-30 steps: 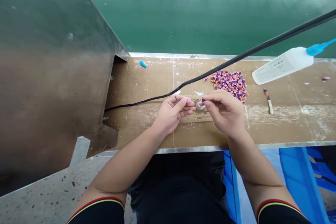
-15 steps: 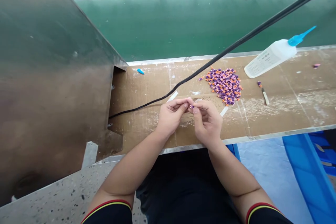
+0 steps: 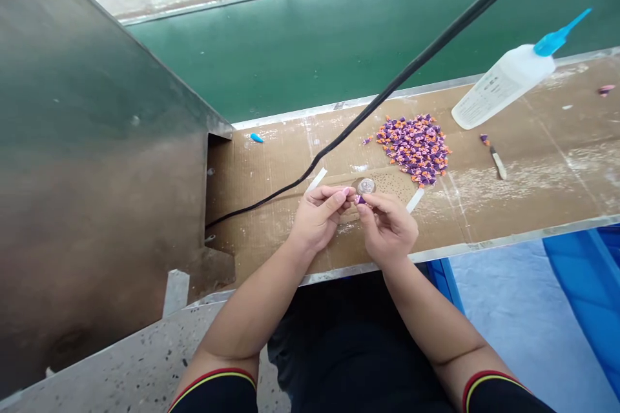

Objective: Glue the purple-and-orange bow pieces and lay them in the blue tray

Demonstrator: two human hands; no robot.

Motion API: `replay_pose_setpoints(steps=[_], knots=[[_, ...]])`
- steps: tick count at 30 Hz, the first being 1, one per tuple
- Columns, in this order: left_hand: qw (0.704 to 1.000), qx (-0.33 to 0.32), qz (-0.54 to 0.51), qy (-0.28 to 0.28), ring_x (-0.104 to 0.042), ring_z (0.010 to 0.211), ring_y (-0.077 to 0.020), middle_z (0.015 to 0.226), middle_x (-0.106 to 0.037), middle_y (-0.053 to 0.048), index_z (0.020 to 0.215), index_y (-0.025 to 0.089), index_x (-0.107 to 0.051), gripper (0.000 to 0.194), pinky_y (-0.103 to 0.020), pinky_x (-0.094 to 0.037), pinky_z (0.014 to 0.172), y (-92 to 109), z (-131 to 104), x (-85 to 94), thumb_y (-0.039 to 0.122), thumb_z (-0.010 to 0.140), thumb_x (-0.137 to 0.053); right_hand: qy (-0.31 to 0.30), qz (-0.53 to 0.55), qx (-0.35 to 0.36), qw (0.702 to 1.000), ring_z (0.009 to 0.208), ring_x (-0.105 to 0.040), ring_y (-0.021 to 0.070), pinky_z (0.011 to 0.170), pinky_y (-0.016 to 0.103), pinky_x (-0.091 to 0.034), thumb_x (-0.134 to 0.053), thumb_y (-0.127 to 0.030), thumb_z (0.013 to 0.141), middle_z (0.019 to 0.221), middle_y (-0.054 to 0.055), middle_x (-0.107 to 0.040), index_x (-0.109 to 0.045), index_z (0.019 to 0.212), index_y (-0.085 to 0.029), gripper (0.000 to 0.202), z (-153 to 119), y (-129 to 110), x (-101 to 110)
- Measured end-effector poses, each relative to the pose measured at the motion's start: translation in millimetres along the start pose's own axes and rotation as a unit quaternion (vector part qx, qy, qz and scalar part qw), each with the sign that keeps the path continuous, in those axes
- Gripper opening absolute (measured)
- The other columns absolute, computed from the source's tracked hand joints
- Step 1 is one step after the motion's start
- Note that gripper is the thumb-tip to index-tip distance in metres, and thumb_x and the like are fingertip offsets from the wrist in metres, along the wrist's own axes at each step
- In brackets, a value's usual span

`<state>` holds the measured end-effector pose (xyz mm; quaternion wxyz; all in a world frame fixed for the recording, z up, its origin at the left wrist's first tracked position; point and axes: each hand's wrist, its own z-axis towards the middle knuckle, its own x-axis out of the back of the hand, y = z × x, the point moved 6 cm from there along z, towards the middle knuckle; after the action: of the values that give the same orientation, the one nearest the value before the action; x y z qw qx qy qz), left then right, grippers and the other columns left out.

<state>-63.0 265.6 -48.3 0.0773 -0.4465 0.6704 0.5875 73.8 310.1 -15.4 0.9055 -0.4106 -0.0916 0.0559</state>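
Both hands meet over the near middle of a cardboard-covered bench (image 3: 271,161). The right hand (image 3: 390,229) pinches a tiny purple piece (image 3: 361,199) between thumb and forefinger, its other fingers curled in. The left hand (image 3: 320,216) has its fingertips closed together right beside that piece, thumb against forefinger; whether it grips something of its own is too small to tell. Just beyond the fingertips, a small clear round cap or dish (image 3: 366,186) lies on the cardboard, close to the hands but apart from them.

Farther back and to the right lies a loose heap of purple and orange pieces (image 3: 414,148). Right of the heap, a small stick with a purple tip (image 3: 495,157) lies flat, and behind it a white squeeze bottle with a blue nozzle (image 3: 506,85) lies on its side. A black cable (image 3: 411,68) runs slantwise above the bench from the upper right down to the left. Two white strips (image 3: 316,179) lie on the cardboard on either side of the hands. A small blue cap (image 3: 256,138) lies near the back edge, beside a large metal housing (image 3: 97,161) on the left. Beyond the bench runs a green conveyor belt (image 3: 300,45).
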Motion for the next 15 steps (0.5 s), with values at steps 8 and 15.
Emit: replay_pose_setpoints(steps=[8,15], knots=[[0.998,-0.025,0.035,-0.037,-0.075,0.079,-0.0103,0.088,-0.081,-0.004,0.073,0.024,-0.084,0.027,-0.02,-0.062,0.08,0.1,-2.4,-2.5,0.039,0.064,-0.104,-0.003,0.01,-0.02,1.0,0.085,-0.081,0.0186,0.072,0.033,-0.069,-0.071,-0.018,0.1,0.096,0.002,-0.084,-0.08,0.111,-0.029,0.018,-0.6,0.5,-1.7],[0.997,-0.039,0.045,-0.048,-0.074,0.084,-0.0118,0.089,-0.081,-0.004,0.074,0.025,-0.084,0.024,-0.022,-0.062,0.083,-0.1,-3.4,-3.2,0.041,0.068,-0.102,0.001,0.008,-0.009,1.0,0.086,-0.081,0.0181,0.075,0.033,-0.07,-0.074,-0.015,0.097,0.098,0.002,-0.084,-0.08,0.114,-0.031,0.024,0.7,1.1,-1.8]])
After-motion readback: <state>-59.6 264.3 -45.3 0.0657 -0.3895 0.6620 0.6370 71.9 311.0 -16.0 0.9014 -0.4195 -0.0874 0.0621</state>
